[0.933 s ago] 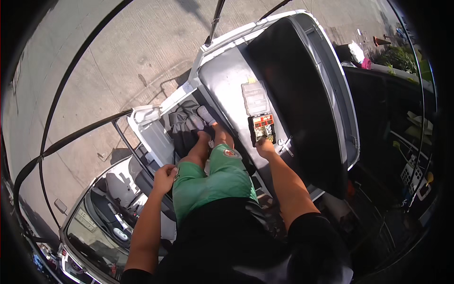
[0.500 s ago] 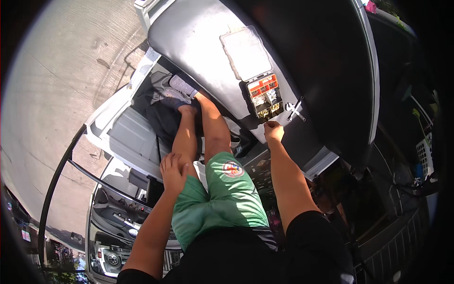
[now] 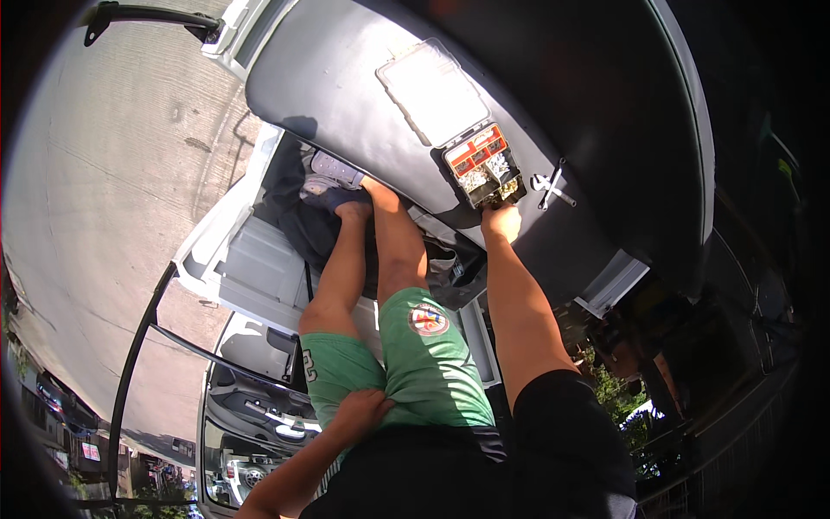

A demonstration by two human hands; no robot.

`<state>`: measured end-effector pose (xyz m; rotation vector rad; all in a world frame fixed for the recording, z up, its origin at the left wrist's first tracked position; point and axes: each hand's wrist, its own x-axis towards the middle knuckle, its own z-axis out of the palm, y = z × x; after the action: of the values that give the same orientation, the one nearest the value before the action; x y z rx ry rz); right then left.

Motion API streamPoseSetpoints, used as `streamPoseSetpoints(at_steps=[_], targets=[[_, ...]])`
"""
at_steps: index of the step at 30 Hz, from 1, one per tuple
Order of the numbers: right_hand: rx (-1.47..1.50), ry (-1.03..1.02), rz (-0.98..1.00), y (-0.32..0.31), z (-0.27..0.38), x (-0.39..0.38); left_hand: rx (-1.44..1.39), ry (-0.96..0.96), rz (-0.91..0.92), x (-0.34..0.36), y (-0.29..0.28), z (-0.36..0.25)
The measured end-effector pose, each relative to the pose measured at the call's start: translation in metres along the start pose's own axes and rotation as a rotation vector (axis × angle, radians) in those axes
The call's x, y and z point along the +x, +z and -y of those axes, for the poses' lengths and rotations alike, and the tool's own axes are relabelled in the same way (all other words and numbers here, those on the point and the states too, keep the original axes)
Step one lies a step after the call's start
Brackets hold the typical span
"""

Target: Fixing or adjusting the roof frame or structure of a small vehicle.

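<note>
Across my feed stretches a padded seat; below it, green shorts; an organizer box lies open on the seat; my right arm extends nearly straight, the right hand at the box's near end, fingers hidden, grip and opening untellable; my left hand lies loosely curled on the shorts, any hold unclear.

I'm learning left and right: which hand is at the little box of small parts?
The right hand: it is at the near end of the open parts box, while the left hand is on the green shorts.
</note>
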<state>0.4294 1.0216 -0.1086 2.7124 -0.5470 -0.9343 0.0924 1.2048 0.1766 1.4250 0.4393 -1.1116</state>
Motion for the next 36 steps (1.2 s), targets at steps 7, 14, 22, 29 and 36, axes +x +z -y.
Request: streamPoseSetpoints(at_steps=[7,14,22,29,36], targets=[[0.217,0.070,-0.104,0.019,-0.010,-0.003,-0.773,-0.340,0.269,-0.010,-0.024,-0.012],[1.514,0.185,0.304,0.000,-0.034,-0.027,0.042,-0.198,-0.506,0.001,-0.027,0.028],[0.741,-0.242,0.162,-0.008,0.006,0.000,0.177,0.190,-0.326,-0.022,-0.029,0.036],[0.197,-0.156,0.085,-0.006,0.031,-0.004,0.215,0.215,-0.283,-0.023,-0.030,0.043],[0.208,0.001,0.058,-0.004,0.056,-0.003,0.189,0.183,-0.291,-0.019,-0.028,0.048]])
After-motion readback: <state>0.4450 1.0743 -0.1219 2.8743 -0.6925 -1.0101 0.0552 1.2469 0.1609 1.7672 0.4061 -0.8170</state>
